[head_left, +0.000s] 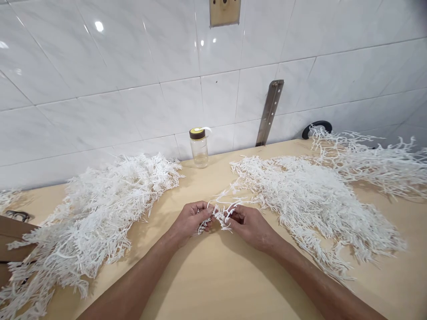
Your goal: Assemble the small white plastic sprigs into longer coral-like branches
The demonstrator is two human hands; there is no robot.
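The left hand (193, 220), at seven o'clock from the middle of the view, is bare, and so is the right hand (251, 227) at five o'clock. The left forearm (140, 275), toward half past seven, and the right forearm (310, 275), toward half past four, are uncovered too, each slim near the hand and broader farther back.

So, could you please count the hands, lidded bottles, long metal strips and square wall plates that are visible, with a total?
Left hand and right hand: 2
Lidded bottle: 1
Long metal strip: 1
Square wall plate: 1
Total: 5
Not counted: the tangled white strands.
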